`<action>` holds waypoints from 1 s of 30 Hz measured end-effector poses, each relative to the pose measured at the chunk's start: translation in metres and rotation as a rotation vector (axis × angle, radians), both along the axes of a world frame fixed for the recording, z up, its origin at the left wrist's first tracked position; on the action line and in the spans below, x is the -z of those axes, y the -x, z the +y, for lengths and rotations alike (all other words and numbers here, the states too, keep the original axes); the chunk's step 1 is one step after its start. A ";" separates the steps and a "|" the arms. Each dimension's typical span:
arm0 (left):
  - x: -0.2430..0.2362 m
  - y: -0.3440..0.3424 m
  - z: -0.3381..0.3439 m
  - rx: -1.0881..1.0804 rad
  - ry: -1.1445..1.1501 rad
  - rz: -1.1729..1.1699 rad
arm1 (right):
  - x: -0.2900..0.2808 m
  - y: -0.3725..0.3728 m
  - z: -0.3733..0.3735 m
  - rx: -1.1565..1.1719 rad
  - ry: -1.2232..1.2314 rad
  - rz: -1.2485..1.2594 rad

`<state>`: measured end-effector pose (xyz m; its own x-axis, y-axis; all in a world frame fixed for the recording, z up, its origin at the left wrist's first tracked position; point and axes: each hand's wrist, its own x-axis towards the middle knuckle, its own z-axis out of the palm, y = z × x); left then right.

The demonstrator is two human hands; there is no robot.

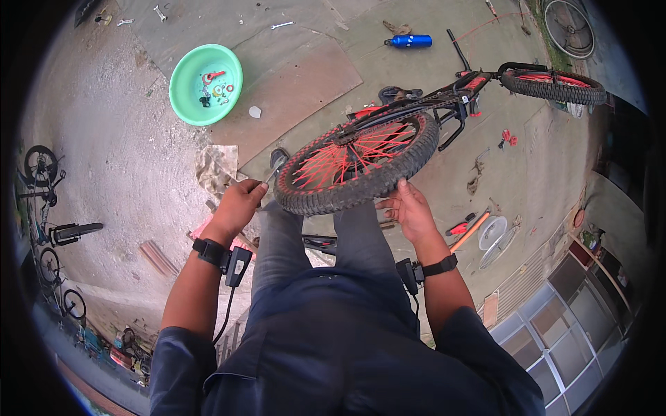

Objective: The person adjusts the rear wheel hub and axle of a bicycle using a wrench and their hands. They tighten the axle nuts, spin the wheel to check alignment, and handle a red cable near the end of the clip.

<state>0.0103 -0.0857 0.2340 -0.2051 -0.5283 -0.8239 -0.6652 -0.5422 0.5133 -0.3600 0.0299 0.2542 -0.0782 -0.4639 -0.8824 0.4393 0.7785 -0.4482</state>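
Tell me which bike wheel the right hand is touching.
The red-spoked wheel nearest the person's legs: the right hand touches its tyre. The same bike's other wheel, at upper right, is farther off, untouched.

Basin ahead, left of bicycle wheel

A green basin holds small red, black and metal parts. Above it lie scattered wrenches. Right of it are a flat brown sheet and, farther off, a blue bottle. A blotchy cloth lies below the basin; parked bicycles are to its lower left.
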 end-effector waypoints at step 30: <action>0.115 0.172 -0.078 -0.014 -0.630 0.117 | 0.023 -0.078 0.032 0.375 0.191 0.033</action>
